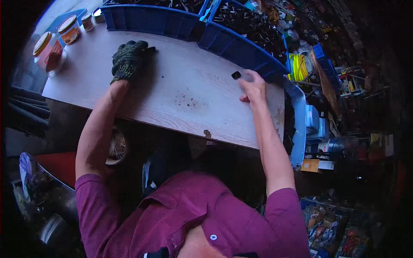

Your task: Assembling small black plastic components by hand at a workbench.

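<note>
Bare right hand (253,86) pinching a small black part (236,75) at the bench's (185,99) far right edge, beside a blue bin (241,49), gloved left hand (128,60) resting flat and empty, far left

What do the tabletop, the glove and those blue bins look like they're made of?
The tabletop looks like wood-grain laminate board with a matt finish, stained and chipped at the near edge. The glove on the left hand seems a dark knitted fabric, going by its ribbed texture. The blue bins look like moulded plastic with smooth, slightly glossy walls.
</note>
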The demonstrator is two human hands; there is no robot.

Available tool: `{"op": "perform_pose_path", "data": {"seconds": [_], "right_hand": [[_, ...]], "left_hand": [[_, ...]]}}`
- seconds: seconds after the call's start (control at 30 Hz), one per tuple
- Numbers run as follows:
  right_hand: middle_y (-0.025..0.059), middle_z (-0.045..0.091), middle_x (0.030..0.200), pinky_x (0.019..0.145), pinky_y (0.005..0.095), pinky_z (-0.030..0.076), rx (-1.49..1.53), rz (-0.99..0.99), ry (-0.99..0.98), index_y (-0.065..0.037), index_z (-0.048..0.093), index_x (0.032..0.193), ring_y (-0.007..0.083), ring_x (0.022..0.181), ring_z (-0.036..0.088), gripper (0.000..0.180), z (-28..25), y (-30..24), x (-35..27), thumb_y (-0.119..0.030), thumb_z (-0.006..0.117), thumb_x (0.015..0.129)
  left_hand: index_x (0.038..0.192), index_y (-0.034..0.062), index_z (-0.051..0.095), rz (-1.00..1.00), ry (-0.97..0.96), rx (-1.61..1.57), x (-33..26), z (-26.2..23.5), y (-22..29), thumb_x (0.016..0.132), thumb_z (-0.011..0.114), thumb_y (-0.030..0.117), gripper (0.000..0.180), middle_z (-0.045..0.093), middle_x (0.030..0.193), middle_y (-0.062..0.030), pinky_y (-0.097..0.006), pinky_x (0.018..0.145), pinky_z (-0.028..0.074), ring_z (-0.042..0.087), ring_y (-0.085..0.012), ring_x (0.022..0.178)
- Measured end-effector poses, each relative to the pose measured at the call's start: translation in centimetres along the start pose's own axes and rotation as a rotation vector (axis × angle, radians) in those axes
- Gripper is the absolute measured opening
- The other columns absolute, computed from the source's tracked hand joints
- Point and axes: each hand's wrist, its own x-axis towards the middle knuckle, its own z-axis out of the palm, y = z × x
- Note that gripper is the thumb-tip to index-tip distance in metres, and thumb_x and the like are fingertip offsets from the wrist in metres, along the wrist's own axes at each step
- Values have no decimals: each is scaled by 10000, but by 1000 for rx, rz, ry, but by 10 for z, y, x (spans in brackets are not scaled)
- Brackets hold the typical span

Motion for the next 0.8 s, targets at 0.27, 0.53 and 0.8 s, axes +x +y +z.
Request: {"op": "perform_pose_path", "data": {"seconds": [0.27, 0.53, 0.8], "right_hand": [[84, 628, 753, 332, 299, 438, -207, -134, -46, -29, 660, 1117, 136, 405, 506, 405, 12, -5, 12, -173, 730, 745], [113, 644, 741, 333, 331, 449, -364, -155, 28, 19, 655, 942, 194, 486, 576, 402, 13, -3, 10, -321, 774, 763], [50, 477, 520, 347, 334, 456, 228, 174, 70, 8, 602, 899, 154, 387, 461, 395, 13, 8, -7, -353, 748, 833]], "left_hand": [[1069, 136, 696, 13, -109, 55, -5, -13, 8, 886, 563, 472, 405, 648, 1143, -155, -482, 933, 459, 575, -382, 1098], [950, 143, 719, 318, -8, -131, -32, -5, 25, 858, 619, 376, 270, 661, 948, -160, -456, 836, 497, 619, -363, 956], [1046, 108, 684, 353, 85, -185, -47, -5, 45, 859, 651, 314, 280, 664, 1017, -142, -464, 838, 488, 612, -349, 965]]}}
